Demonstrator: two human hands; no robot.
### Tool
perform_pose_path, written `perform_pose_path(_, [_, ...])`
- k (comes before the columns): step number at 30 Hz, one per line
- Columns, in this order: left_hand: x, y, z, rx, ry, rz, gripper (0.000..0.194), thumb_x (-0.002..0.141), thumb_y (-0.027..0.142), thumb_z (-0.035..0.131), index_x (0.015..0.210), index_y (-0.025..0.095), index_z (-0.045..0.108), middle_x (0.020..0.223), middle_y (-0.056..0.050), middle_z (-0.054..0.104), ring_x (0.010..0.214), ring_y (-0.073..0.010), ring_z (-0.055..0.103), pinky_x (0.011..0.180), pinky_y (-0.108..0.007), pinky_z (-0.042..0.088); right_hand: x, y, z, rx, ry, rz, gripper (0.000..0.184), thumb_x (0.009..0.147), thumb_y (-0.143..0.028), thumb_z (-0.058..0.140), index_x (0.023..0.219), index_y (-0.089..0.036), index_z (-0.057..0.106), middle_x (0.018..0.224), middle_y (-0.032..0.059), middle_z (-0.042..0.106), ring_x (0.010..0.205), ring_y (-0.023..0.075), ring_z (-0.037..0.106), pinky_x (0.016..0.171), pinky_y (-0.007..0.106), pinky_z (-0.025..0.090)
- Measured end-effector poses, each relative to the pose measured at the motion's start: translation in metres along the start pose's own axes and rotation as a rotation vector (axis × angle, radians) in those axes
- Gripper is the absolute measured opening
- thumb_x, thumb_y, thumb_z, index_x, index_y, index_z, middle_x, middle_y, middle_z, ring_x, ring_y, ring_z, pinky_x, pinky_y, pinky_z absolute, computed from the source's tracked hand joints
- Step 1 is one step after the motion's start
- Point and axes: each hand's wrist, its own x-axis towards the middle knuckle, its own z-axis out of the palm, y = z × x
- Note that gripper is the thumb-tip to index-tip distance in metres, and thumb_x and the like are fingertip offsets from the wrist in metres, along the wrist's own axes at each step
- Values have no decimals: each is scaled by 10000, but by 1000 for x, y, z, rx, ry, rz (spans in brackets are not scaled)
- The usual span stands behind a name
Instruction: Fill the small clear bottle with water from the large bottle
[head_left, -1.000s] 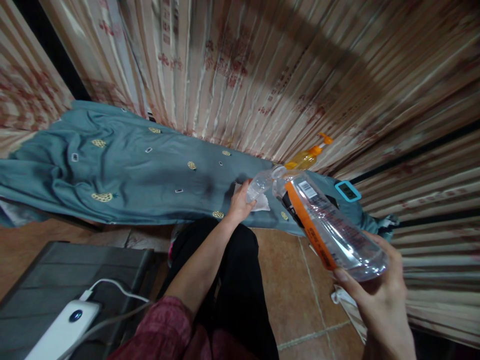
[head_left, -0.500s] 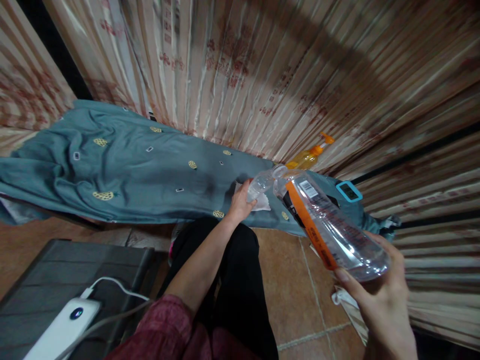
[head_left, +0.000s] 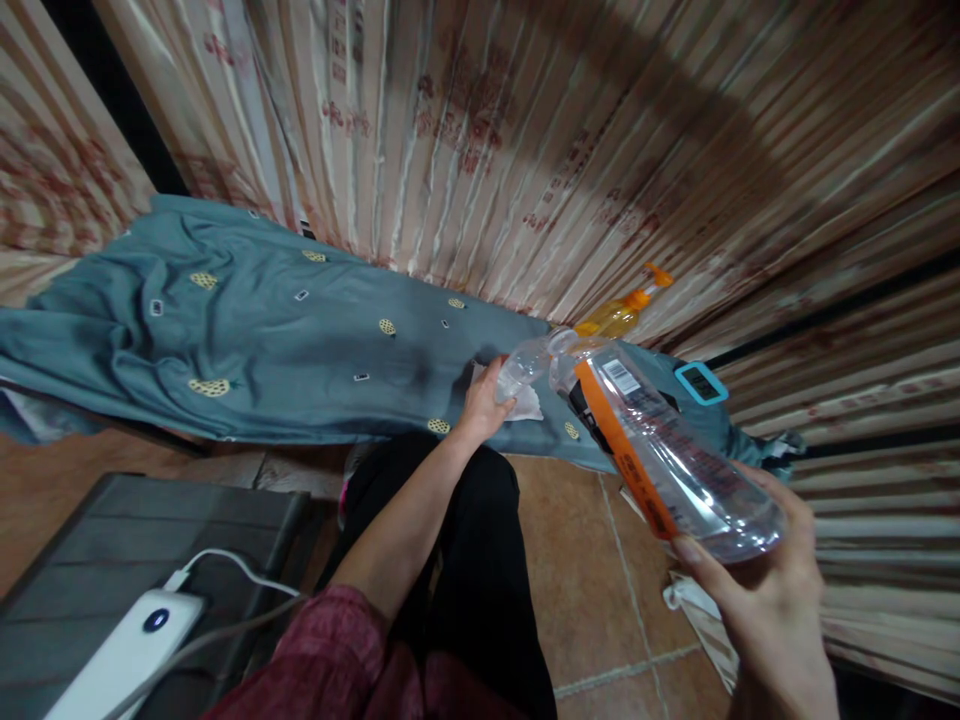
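My right hand [head_left: 776,580] is wrapped around the base of a large clear plastic bottle [head_left: 675,460] with an orange and black label. This bottle is tilted, its neck pointing up and left. In my left hand [head_left: 484,405] is a smaller clear plastic bottle [head_left: 527,362], leaning so that its mouth meets the large bottle's mouth, or nearly so; I cannot tell whether they touch. White tissue [head_left: 527,404] lies on the cloth beneath the small bottle. Just behind the two mouths stands an orange pump bottle [head_left: 619,315] with yellow liquid.
A teal cloth with pineapple prints [head_left: 337,340] covers the long surface ahead. A blue-framed digital timer [head_left: 702,383] lies on its right part. Striped curtains [head_left: 465,130] hang behind. At lower left, a white power bank [head_left: 139,645] with a cable rests on a dark stool [head_left: 247,510].
Both hands and both bottles hold nearly the same positions. The whole view has shifted very slightly.
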Motion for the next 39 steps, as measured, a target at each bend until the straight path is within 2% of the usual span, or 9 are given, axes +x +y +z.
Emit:
perform_pose_path(9, [0,1,0,-1,8,-4,767,712,67,743,1439,202,539,1379,-92,670,1283,-286,639,1140,-408,486,-1,1,-4,10,-14,53,931,587,-573,878,1363,-207,515,1310,143,600,1187,366,613,1053,580,452])
perform_pose_path(13, [0,1,-1,0,10,11,785,709,60,745,1446,220,531,1381,-82,672,1289,-283,634,1149,-423,480,0,-1,-2,0,-13,49,933,591,-576,871,1364,-198,512,1290,144,608,1160,360,625,1025,557,472])
perform_pose_path(19, [-1,1,-1,-6,4,25,759,725,48,735,1445,175,529,1389,-108,665,1290,-279,636,1150,-415,480,1,-2,-2,14,-12,44,920,587,-570,876,1352,-205,518,1260,131,616,1124,343,638,1000,533,490])
perform_pose_path(24, [0,0,0,-5,5,10,763,726,50,734,1444,213,532,1385,-81,668,1292,-270,637,1155,-407,473,0,-2,-1,5,-10,7,899,612,-582,867,1354,-215,517,1249,127,629,1108,327,648,962,502,518])
perform_pose_path(30, [0,-1,1,-12,5,19,764,724,63,738,1441,233,537,1378,-88,671,1285,-283,639,1153,-432,472,0,2,-2,-26,-18,-5,904,626,-593,857,1372,-218,510,1284,134,609,1140,345,631,997,550,494])
perform_pose_path(33, [0,-1,1,-11,2,24,763,727,64,733,1442,236,534,1379,-87,670,1281,-282,640,1139,-427,484,0,2,-3,-35,-28,-24,889,649,-592,843,1382,-221,505,1272,126,616,1130,333,637,992,528,500])
perform_pose_path(39, [0,-1,0,-15,7,22,771,726,63,735,1450,229,525,1391,-81,662,1294,-269,629,1147,-412,475,0,-2,-4,-53,-17,22,915,608,-613,854,1358,-206,524,1234,124,629,1089,331,648,964,514,510])
